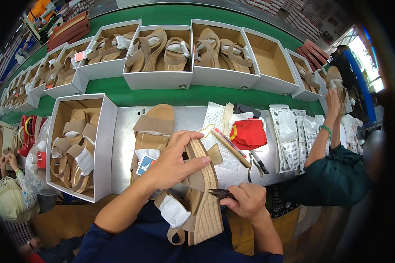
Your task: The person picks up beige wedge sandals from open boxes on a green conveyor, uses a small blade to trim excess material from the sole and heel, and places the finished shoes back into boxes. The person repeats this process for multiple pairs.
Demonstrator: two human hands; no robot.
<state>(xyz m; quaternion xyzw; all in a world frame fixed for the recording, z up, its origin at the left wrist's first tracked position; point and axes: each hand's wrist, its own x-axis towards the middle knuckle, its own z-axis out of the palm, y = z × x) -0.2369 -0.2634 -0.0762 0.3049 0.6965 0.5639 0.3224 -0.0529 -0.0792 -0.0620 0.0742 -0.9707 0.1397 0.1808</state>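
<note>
keep your left hand [173, 162] clamped on the wedge sandal [204, 197] held over your lap at the counter [123, 144] edge — right hand [248, 201] closed on the snips [219, 193] — and nip only loose threads beside the rope sole.

Tan wedge sandal [202, 193] on its side, rope sole rightward, white paper stuffing; small dark snips [220, 193] at sole edge.

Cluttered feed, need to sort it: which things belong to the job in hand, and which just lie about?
In hand:
left hand gripping the wedge sandal
right hand holding small snips

Lying about:
second sandal
red cloth
boxed sandals
scissors
</note>
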